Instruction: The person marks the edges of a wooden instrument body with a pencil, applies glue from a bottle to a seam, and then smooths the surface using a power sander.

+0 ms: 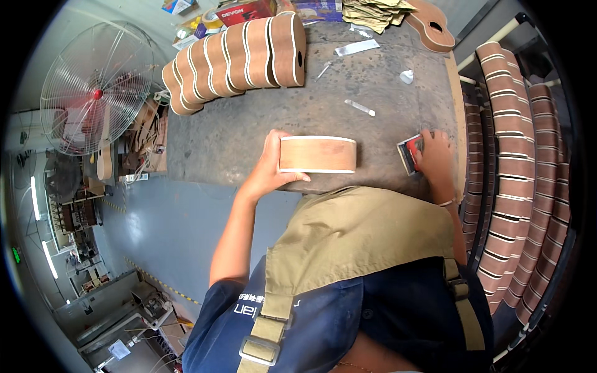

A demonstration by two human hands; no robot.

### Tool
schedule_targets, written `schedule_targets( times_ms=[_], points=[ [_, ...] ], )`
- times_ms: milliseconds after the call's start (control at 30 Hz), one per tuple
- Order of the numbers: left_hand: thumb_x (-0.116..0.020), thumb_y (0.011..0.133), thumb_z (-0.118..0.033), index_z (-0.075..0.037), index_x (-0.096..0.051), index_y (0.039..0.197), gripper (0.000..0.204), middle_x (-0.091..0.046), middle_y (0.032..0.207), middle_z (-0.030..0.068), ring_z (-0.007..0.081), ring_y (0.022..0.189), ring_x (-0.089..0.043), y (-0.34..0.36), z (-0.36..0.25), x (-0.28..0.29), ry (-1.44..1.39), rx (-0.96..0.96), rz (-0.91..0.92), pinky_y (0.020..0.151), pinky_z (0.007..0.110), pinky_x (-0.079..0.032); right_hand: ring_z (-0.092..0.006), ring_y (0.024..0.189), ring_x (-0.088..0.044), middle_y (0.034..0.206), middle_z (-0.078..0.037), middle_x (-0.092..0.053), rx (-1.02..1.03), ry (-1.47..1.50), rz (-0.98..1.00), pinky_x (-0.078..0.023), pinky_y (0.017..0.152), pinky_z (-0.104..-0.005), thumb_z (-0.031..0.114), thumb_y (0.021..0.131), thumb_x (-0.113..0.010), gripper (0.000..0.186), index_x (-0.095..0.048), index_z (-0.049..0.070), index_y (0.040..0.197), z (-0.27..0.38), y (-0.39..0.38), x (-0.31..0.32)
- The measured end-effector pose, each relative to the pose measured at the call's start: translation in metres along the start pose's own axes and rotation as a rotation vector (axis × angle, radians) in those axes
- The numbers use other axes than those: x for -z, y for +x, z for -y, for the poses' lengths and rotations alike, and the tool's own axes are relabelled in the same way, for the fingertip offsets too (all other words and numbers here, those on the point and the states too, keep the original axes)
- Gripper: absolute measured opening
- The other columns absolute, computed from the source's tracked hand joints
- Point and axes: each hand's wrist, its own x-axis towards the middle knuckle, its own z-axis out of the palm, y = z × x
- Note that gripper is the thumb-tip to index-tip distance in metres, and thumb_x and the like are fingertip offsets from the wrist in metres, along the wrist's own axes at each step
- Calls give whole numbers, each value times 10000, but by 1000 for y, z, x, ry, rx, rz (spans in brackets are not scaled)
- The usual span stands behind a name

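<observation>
A small wooden instrument body [318,155], like a ukulele's, stands on edge at the near side of the workbench, its pale side turned up and its rims edged in white. My left hand [268,163] grips its left end, thumb along the near rim and fingers mostly hidden on the far side. Farther right, my right hand [437,153] is closed on the right end of a small flat red, black and white rectangular piece [407,153] that lies on or just over the bench. Its exact kind is unclear. Some fingertips of that hand are hidden.
A row of similar bodies [233,60] stands at the back left of the bench [249,124]. Another body [433,28] lies at the far right, near stacked yellowish sheets [375,13]. A marker-like stick [360,107] lies mid-bench. Racked bodies [507,155] line the right; a fan [97,93] stands left.
</observation>
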Motion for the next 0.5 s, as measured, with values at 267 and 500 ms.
schedule_targets(
  times_ms=[267,500],
  points=[
    [-1032,677,-388,-22,-443,1363,975,-488,1284,161,373,1232,-525,-7,-8,-19,0,53,-111,1067,459,-472,-371,1313,-573,1258,-131,-675,122,62,81,-493,1018,-533,226,874,-846,435,-669,91,1248,84,107,-100],
    [-1001,773,-298,-41,-414,1382,884,-556,1266,143,320,1153,-613,-64,-16,-35,177,155,-313,994,443,-528,-389,1183,-614,1189,-158,-665,69,170,47,-520,984,-515,222,880,-857,306,-722,79,1113,107,113,-144]
  ],
)
